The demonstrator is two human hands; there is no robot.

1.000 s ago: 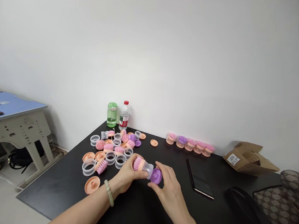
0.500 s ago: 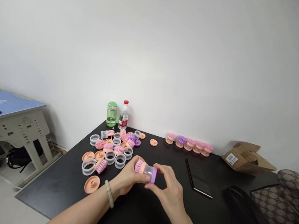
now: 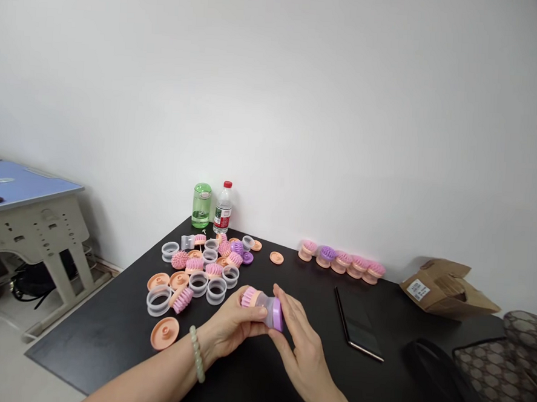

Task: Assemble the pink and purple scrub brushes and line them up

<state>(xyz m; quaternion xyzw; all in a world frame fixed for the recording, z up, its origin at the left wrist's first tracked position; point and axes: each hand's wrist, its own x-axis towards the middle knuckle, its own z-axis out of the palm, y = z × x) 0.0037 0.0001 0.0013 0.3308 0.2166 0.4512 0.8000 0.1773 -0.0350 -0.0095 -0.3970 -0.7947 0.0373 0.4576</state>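
Low over the front of the black table, my left hand (image 3: pixel 238 323) is closed round a small brush (image 3: pixel 263 304) lying sideways in the air. It has pink bristles at the left, a peach collar and a clear middle. A purple cap (image 3: pixel 278 314) forms its right end. Against that cap rests my right hand (image 3: pixel 298 342), its fingers stretched out and its thumb below. Left of my hands lie loose parts: clear rings (image 3: pixel 216 290), peach discs (image 3: pixel 164 333) and pink bristle heads (image 3: pixel 181 299).
Along the wall stands a row of several bristle brushes (image 3: pixel 341 262). A dark tablet or phone (image 3: pixel 358 325), an open brown paper bag (image 3: pixel 449 289) and a patterned bag (image 3: pixel 490 366) lie to the right. A green bottle (image 3: pixel 201 206) and a red-capped bottle (image 3: pixel 223 208) stand at the back.
My right fingers have gone from gripping the purple cap's edge to lying straight against its end. The cap looks tilted differently. My left hand keeps its hold.
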